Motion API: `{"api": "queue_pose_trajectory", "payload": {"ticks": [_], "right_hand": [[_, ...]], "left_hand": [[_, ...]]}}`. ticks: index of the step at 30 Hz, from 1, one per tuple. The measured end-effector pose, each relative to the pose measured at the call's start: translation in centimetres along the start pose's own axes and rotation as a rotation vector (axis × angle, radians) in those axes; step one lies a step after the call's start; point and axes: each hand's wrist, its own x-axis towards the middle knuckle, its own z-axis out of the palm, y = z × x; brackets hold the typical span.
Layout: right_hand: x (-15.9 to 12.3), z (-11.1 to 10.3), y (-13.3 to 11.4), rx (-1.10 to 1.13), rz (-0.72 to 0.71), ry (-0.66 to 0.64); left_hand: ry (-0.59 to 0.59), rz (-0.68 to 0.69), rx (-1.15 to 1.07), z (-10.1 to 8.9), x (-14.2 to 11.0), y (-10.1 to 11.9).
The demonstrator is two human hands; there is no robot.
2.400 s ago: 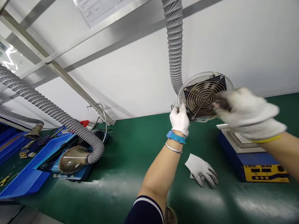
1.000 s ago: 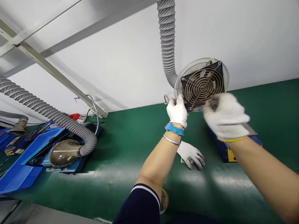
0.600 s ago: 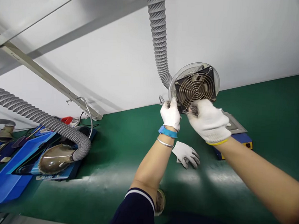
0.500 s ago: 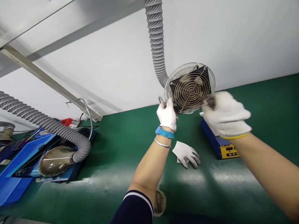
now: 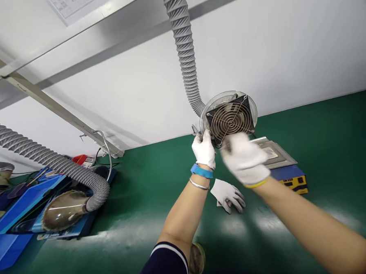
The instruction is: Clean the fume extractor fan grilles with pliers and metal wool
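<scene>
A round clear hood point(image 5: 253, 112) hangs from a grey hose, with a square black fan behind a ring-shaped wire guard point(image 5: 231, 122) in its mouth. My left hand point(image 5: 204, 148), in a white glove, pinches the hood's lower left edge. Over the lower part of the guard is my right hand point(image 5: 245, 156), gloved in white and blurred by motion. Something dark shows at its fingertips; I cannot tell whether it is a held thing or the glove's dark coating. A spare white glove point(image 5: 228, 194) with grey fingertips lies on the green table below.
The ribbed hose point(image 5: 187, 55) comes down from above. A blue box with a yellow panel point(image 5: 294, 183) and a metal-framed top stands at right. At left are another hose with a brownish hood point(image 5: 65, 210) and blue trays point(image 5: 8, 242). A round pot point(image 5: 197, 260) sits under my left arm.
My right hand has moved left and slightly down across the fan guard, uncovering the metal-framed top of the blue box. The left hand keeps its hold; the view has tilted slightly.
</scene>
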Motion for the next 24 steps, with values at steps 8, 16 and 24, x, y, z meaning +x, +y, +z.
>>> {"api": "queue_pose_trajectory", "payload": {"ticks": [8, 16, 24], "right_hand": [[-1.0, 0.9, -2.9, -0.006, -0.123, -0.049], [-0.7, 0.8, -1.9, -0.018, -0.199, -0.048], [1.5, -1.2, 2.1, 0.004, 0.148, 0.002]], "left_hand": [[-0.03, 0.047, -0.122, -1.3, 0.4, -0.5], [-0.034, 0.008, -0.075, -1.3, -0.2, 0.3], [0.0, -0.056, 0.002, -0.3, 0.1, 0.5]]}}
